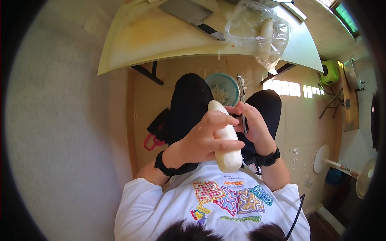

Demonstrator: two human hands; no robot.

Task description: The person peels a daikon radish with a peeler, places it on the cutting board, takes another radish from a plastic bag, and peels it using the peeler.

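Note:
A peeled white radish (230, 159) lies slantwise over my lap, with the fingers of my left hand (207, 132) wrapped round its middle. Beside it, my right hand (256, 124) is closed on the handle of a peeler (241, 86), whose head points away from me. The peeler's head is apart from the radish. Below, between my knees, a teal basket (229, 82) on the floor holds pale peelings (219, 94).
A cleaver (187, 11) rests on the table (136, 56) ahead. Near the table's right side, a clear plastic bag (245, 24) holds another white radish (266, 30). A standing fan (321, 158) is at right, a wall (60, 120) at left.

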